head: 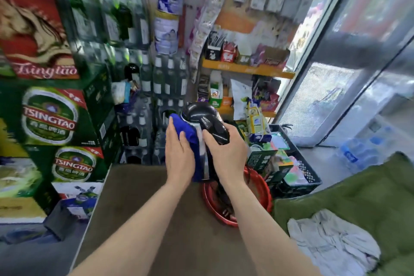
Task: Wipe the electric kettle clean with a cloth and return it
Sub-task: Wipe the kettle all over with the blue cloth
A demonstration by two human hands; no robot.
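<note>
The electric kettle [197,114], steel-bodied with a black lid and black handle, is held up in the air above the far edge of a brown surface. My right hand [226,152] grips its black handle from the right. My left hand [179,152] presses a blue cloth [190,136] flat against the kettle's left side. The cloth hangs down and covers much of the steel body, and the kettle's bottom is hidden behind it and my hands.
A brown tabletop [156,219] lies below my arms. A red basket [257,197] sits just under the kettle, with a black crate [309,177] of goods to its right. Green beer cartons [49,119] stack on the left. A green cushion [358,197] with a grey rag [331,240] is at the right.
</note>
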